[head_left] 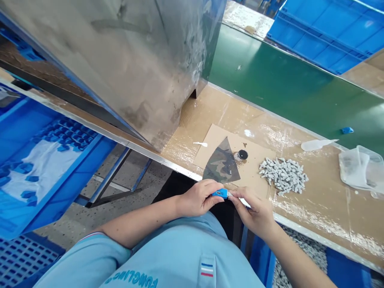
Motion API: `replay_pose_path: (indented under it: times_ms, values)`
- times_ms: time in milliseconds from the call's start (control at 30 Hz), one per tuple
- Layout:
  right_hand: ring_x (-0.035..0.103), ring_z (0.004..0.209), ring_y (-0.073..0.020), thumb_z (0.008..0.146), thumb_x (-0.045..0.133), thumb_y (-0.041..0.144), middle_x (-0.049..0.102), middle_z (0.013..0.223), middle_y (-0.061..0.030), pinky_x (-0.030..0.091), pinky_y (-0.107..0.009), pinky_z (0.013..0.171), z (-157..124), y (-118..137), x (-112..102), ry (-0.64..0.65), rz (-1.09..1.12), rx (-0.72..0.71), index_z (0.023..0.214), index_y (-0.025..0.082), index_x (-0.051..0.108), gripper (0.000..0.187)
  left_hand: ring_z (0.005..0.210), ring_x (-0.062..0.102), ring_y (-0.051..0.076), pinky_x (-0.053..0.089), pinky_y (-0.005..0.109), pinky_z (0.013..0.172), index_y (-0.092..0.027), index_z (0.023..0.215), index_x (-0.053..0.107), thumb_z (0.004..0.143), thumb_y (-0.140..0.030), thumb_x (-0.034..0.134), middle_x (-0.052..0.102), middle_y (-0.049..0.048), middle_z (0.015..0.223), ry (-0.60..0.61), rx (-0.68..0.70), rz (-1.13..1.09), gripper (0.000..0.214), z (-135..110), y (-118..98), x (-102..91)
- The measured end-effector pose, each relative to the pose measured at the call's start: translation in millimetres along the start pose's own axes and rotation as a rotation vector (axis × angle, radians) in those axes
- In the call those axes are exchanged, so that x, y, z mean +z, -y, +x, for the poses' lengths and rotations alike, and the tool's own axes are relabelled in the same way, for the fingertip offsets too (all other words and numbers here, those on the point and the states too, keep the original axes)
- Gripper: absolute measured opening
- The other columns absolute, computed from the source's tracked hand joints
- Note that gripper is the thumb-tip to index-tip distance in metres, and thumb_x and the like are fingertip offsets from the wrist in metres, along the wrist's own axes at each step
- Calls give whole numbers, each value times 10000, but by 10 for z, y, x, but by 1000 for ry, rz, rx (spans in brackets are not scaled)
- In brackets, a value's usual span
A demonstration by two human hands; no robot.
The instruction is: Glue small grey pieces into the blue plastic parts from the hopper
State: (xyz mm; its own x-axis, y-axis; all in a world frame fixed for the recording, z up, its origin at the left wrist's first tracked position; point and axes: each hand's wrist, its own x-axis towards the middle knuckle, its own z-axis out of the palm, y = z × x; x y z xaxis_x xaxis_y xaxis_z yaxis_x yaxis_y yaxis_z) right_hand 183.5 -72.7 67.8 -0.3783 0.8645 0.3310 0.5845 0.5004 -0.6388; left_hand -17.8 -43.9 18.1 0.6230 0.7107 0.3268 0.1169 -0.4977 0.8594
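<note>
The left hand (198,198) grips a blue utility knife (220,194) whose long axis runs sideways between the hands, and the right hand (255,214) pinches its blade end. A camouflage fabric piece (222,164) lies on cardboard (210,140) just ahead, nearer the left hand.

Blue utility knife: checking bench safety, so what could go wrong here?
The left hand grips the blue utility knife while the right hand pinches at its metal tip, so a slip could cut those fingers. The small black-capped jar stands beside the camouflage fabric; a knock might tip it over.
</note>
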Motion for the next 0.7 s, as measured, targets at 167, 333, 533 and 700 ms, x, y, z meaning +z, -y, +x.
replay_pose_path:
  times_ms: [167, 333, 533, 700]
  values:
    - [680, 692, -150, 902, 571, 133, 708, 791, -18, 559, -238, 607, -23, -63, 28, -30, -7, -9, 959, 240, 592, 123, 825, 615, 196, 506, 296, 764, -126, 1043, 582, 984, -386, 396, 661, 113, 891, 6, -27, 17, 325, 41, -7, -13]
    - [630, 657, -146, 970, 464, 206, 638, 761, -23, 524, -243, 586, 67, -21, -63, 123, -84, -32, 935, 220, 542, 86, 795, 603, 175, 496, 271, 746, -134, 1014, 576, 982, -395, 400, 653, 87, 872, 61, -42, -23, 316, 108, -26, -75]
    - [530, 586, -153, 1011, 325, 230, 533, 700, -20, 455, -259, 531, 110, 19, -92, 279, -263, -61, 848, 209, 518, 253, 815, 601, 173, 491, 268, 748, -143, 1030, 572, 982, -373, 384, 652, 87, 901, 89, -93, -29, 300, 100, -28, -63]
    - [557, 681, -157, 991, 369, 159, 574, 793, -46, 497, -252, 611, 68, -21, -35, 207, -125, -85, 965, 204, 525, 165, 749, 594, 155, 488, 253, 705, -133, 1000, 590, 980, -364, 395, 650, 65, 840, 80, -145, -48, 303, 99, -54, -64]
